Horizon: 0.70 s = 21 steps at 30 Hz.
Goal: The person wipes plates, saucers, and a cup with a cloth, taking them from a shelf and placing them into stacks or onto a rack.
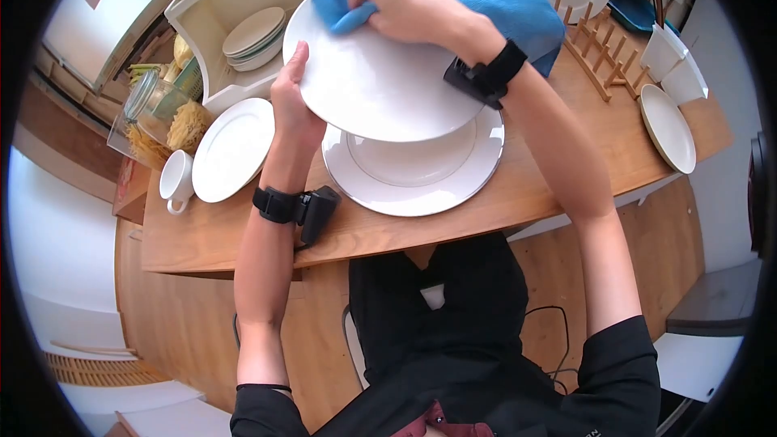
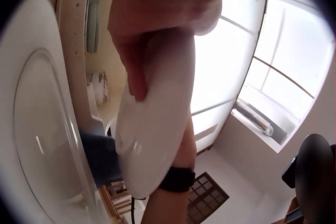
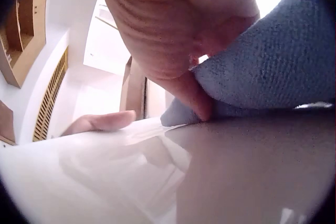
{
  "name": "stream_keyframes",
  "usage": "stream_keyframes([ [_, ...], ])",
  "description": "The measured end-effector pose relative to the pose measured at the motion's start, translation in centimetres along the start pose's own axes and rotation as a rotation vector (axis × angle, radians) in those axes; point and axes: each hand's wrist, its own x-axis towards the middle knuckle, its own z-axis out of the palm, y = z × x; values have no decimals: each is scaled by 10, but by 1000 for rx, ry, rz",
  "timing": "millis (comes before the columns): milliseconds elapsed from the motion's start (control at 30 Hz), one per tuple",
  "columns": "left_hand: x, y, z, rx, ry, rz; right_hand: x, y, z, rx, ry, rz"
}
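Observation:
A large white plate point(image 1: 380, 81) is held up, tilted, above the table. My left hand point(image 1: 295, 105) grips its left edge, thumb on the upper face; in the left wrist view the fingers of that hand point(image 2: 163, 8) curl round the rim of the plate point(image 2: 152, 129). My right hand point(image 1: 409, 8) pinches a blue cloth point(image 1: 340, 6) against the plate's far left part. The right wrist view has the cloth point(image 3: 273, 56) bunched under the right hand point(image 3: 178, 29), touching the glossy surface. Below lies another white plate point(image 1: 413, 186) with a wide rim.
On the left stand a white plate point(image 1: 235, 150), a cup point(image 1: 176, 178) and glass jars point(image 1: 154, 101). A white shelf point(image 1: 210, 32) at the back holds stacked dishes point(image 1: 255, 36). Blue fabric point(image 1: 518, 16), a wooden rack point(image 1: 599, 53) and an oval plate point(image 1: 668, 129) are on the right.

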Motion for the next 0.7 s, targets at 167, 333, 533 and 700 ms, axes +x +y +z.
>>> stream_keyframes([
  [167,4,-6,-4,-71,-24,-30,-3,-26,-4,223,-249,-180],
  [333,6,-8,-8,-96,-31,-86,-6,-45,-39,253,-692,-192],
  [533,7,-5,-10,-106,-101,-104,-7,-46,-24,263,-591,-235],
  [700,4,-3,-12,-1,-278,-138,1,-29,-12,256,-460,-114],
])
